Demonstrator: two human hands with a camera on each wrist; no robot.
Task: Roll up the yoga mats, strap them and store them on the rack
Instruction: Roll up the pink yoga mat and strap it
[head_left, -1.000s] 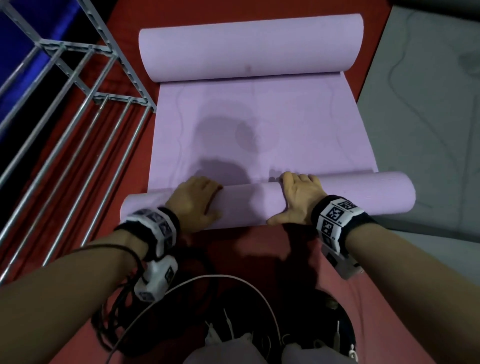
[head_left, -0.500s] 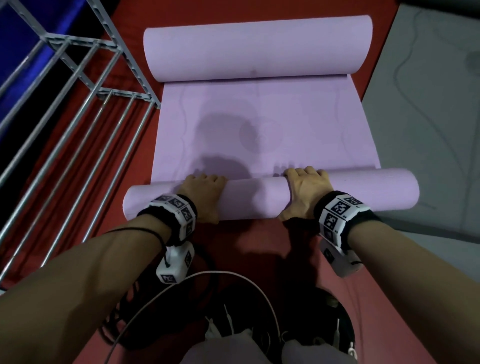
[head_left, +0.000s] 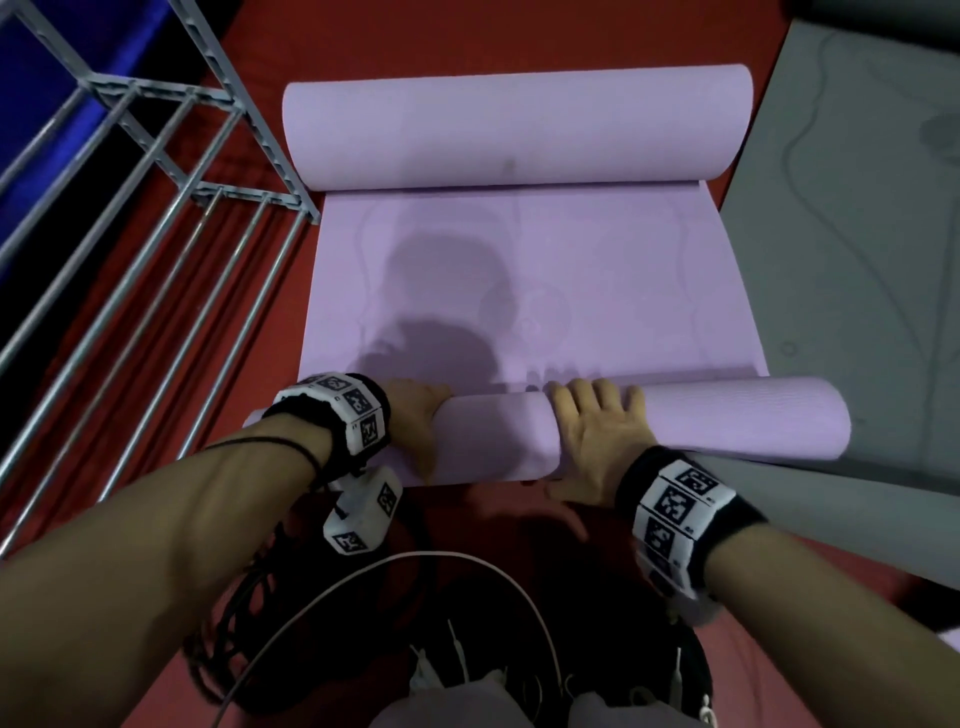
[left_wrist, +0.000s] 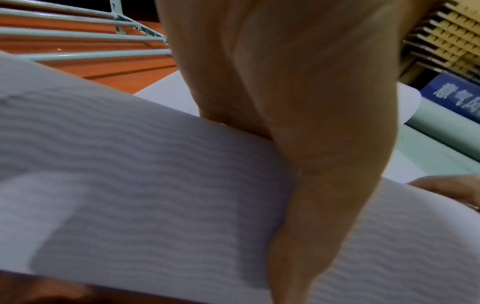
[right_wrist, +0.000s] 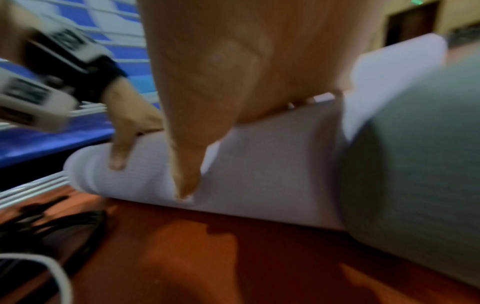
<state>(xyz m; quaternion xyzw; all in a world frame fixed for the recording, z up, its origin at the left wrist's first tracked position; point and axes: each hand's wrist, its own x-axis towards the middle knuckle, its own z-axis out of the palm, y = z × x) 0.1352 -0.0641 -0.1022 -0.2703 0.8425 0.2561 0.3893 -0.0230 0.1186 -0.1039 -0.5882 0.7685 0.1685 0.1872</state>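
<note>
A purple yoga mat (head_left: 571, 291) lies on the red floor, flat in the middle. Its far end is curled into a thick roll (head_left: 514, 124). The near end is wound into a tighter roll (head_left: 493, 441), which also fills the left wrist view (left_wrist: 130, 185) and crosses the right wrist view (right_wrist: 259, 164). My left hand (head_left: 415, 415) lies over the roll's left part, fingers across the top and thumb down the near side. My right hand (head_left: 592, 431) presses on the roll just right of centre, fingers stretched over the top and thumb spread. The right end of the roll sticks out onto a grey mat (head_left: 857, 234).
A grey metal rack (head_left: 156, 171) with long bars stands at the left, its corner post close to the purple mat's left edge. The grey mat covers the floor on the right. Dark cables and a white cord (head_left: 363, 597) hang near my body.
Both hands have pushed the near roll forward, away from me, and it has taken up more mat. The flat stretch is shorter. My left wrist now sits above the roll.
</note>
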